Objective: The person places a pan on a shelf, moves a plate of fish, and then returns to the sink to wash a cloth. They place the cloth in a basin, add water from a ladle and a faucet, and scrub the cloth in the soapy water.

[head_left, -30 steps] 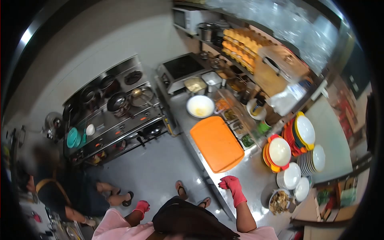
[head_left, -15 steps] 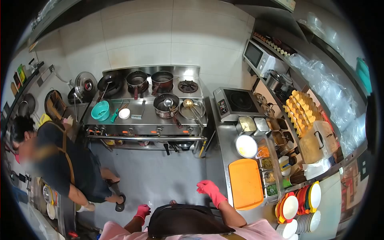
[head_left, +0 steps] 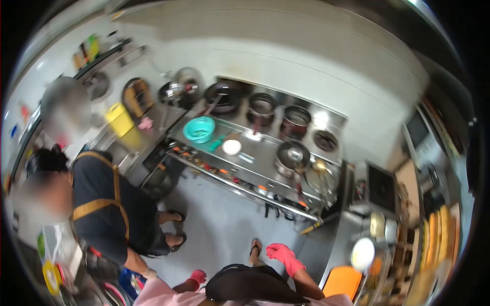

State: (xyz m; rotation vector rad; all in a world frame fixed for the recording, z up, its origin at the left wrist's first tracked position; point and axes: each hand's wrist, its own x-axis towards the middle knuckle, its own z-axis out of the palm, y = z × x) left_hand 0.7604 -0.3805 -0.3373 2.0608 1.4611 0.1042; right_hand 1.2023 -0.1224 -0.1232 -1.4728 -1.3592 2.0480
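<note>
My left hand, in a pink rubber glove, hangs low beside the dark apron; its fingers look curled, but what they hold, if anything, is too small to make out. On the other side of the apron, my right hand, gloved in pink too, is over the floor with its fingers bent and partly apart, and nothing shows in it. Neither hand touches the stove or the counter. An orange tray lies to the right of my right hand.
A co-worker in dark clothes bends at the left counter. Pots and a turquoise basin stand on the stove. An induction cooker and a white bowl are at right. Grey floor lies between.
The view has turned left, so the stove appears tilted and more of the left counter shows. One of my feet now shows ahead of the apron. The co-worker appears larger.
</note>
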